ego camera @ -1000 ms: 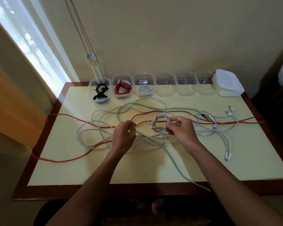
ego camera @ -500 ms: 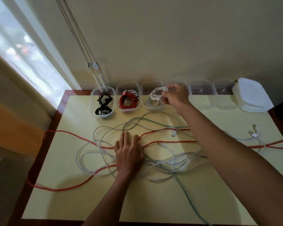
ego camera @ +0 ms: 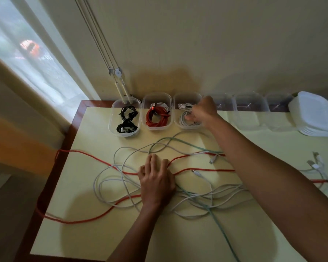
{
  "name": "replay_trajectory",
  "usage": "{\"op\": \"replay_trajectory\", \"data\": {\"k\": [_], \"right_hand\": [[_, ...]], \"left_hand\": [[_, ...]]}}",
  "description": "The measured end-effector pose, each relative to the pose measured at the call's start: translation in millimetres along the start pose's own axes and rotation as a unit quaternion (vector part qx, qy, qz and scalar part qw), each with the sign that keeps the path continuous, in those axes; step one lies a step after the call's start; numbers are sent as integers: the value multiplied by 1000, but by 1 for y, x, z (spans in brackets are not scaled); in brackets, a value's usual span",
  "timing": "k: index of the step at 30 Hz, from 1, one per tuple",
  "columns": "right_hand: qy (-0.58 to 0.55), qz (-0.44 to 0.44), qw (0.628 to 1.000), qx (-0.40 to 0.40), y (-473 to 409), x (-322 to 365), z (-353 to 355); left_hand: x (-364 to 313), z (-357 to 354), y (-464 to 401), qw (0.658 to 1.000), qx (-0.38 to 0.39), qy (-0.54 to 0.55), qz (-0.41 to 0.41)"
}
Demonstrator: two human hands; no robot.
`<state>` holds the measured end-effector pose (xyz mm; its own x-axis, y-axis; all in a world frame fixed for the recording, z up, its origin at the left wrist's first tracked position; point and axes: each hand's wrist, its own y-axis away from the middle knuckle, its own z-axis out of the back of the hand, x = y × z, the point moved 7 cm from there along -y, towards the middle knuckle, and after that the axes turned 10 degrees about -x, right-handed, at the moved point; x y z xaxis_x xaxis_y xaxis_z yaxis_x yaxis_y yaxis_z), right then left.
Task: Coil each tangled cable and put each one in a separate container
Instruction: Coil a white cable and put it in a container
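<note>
A tangle of loose cables lies on the yellow table: a long red cable (ego camera: 212, 170), a green cable (ego camera: 222, 229) and white cables (ego camera: 110, 186). My left hand (ego camera: 156, 180) rests flat on the tangle with its fingers spread. My right hand (ego camera: 203, 112) reaches to the back row and holds a coiled white cable (ego camera: 185, 118) down inside the third clear container (ego camera: 187, 95). The first container holds a coiled black cable (ego camera: 126, 118). The second holds a coiled red cable (ego camera: 157, 116).
Three clear containers (ego camera: 251, 112) stand to the right of my right hand along the wall. A stack of white lids (ego camera: 314, 114) sits at the back right. Blind cords (ego camera: 119, 87) hang at the back left. The red cable droops over the table's left edge (ego camera: 51, 178).
My right hand carried the white coil from the middle of the table to the back row and lowered it into the third container. My left hand went flat onto the tangle.
</note>
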<state>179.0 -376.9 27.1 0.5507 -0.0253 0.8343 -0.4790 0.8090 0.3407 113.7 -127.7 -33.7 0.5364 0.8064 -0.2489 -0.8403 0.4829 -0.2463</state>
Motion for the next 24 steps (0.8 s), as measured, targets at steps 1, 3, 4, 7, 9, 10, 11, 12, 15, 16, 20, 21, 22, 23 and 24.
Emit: {"op": "replay_trajectory", "data": {"k": [1, 3, 4, 7, 9, 10, 11, 12, 15, 16, 20, 21, 22, 23, 24], "right_hand": [[9, 17, 1000, -10, 2, 0, 5], [22, 47, 998, -22, 14, -1, 17], [22, 61, 997, -29, 21, -3, 24], [26, 100, 994, -43, 57, -20, 44], [8, 109, 994, -30, 89, -39, 54], [-3, 104, 994, -22, 103, -53, 57], [-12, 96, 995, -15, 118, -67, 60], [-19, 87, 996, -10, 132, -82, 63], [-42, 63, 997, 2, 172, -123, 68], [-48, 56, 997, 4, 184, -133, 69], [-68, 52, 996, 25, 229, -159, 67], [-69, 55, 996, 33, 239, -164, 65], [-65, 58, 995, 42, 248, -169, 62], [-59, 60, 995, 52, 256, -173, 58], [-53, 59, 995, 62, 263, -178, 54]], "left_hand": [[0, 0, 0, 1000, 0, -1, 0], [1, -1, 1, 1000, 4, -5, 2], [1, 0, 1, 1000, 5, -4, 4], [0, 4, 1, 1000, 4, 12, 9], [2, 7, 3, 999, -5, 35, 12], [4, 7, 4, 998, -1, 61, 21], [6, 8, 4, 995, 3, 95, 36], [7, 11, 4, 990, 4, 134, 50], [8, 41, 9, 973, -76, 211, 55], [11, 54, 15, 968, -118, 215, 59], [55, 85, 53, 940, -214, 180, 196], [66, 87, 62, 930, -213, 181, 240], [73, 88, 69, 921, -204, 189, 274], [78, 88, 73, 912, -190, 205, 299], [81, 87, 75, 903, -173, 228, 321]]}}
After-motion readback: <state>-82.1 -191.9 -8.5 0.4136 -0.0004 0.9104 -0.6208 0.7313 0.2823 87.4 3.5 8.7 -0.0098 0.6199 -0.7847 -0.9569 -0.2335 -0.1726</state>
